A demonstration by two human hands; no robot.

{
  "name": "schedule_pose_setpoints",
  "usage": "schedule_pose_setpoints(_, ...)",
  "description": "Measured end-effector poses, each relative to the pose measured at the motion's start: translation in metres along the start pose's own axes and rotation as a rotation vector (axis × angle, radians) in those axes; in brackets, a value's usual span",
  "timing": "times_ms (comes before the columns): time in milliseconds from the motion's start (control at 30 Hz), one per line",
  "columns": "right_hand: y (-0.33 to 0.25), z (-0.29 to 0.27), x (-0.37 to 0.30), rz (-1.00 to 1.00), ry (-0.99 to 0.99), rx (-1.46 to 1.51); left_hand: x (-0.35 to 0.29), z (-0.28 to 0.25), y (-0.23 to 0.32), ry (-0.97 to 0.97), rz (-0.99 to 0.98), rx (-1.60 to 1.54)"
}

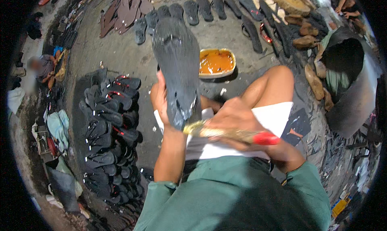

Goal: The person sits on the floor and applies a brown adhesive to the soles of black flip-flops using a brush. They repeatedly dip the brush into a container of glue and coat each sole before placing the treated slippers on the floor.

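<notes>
A dark grey shoe sole (pixel 175 53) is held up in front of me, long side pointing away, with a wet shine on its face. My left hand (pixel 162 98) grips it from the left side and beneath, fingers mostly hidden behind it. My right hand (pixel 231 120) is closed round a brush (pixel 225 133) with a pale wooden handle and a red end. The brush's yellowish head touches or nearly touches the sole's near end; motion blurs it. Beyond my right hand stands a square-edged bowl (pixel 217 73) of amber, glue-like liquid.
Rows of black sandals (pixel 109 130) are stacked on the floor at left. Dark soles (pixel 191 11) form an arc at the far side, near brown soles (pixel 125 11). Wooden shoe lasts (pixel 312 80) and a rolled grey sheet (pixel 354 98) lie at right. Another person (pixel 348 7) sits far right.
</notes>
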State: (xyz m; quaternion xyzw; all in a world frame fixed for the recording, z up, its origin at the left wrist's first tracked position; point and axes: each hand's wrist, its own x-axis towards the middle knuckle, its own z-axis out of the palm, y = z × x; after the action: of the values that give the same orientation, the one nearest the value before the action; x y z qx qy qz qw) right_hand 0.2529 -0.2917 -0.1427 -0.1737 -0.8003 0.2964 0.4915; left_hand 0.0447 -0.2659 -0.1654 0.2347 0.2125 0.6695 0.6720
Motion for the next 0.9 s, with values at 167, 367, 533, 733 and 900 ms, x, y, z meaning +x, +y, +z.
schedule_pose_setpoints(167, 0.022, 0.004, 0.016, 0.165, 0.38, -0.043, 0.004, 0.024, -0.018, -0.116, 0.013, -0.384)
schedule_pose_setpoints(367, 0.009, -0.031, 0.029, 0.324, -0.023, -0.019, 0.015, 0.031, -0.01, -0.101, -0.111, -0.257)
schedule_pose_setpoints(533, 0.032, -0.026, 0.066, -0.238, 0.004, -0.4, 0.013, 0.047, -0.015, -0.19, -0.254, -0.411)
schedule_pose_setpoints(733, -0.02, -0.019, 0.035, -0.256, -0.237, -0.078, 0.019, 0.024, -0.008, -0.252, -0.234, -0.39)
schedule_pose_setpoints(900, -0.019, -0.02, 0.041, -0.019, -0.154, -0.045, 0.017, 0.03, -0.006, -0.17, -0.182, -0.272)
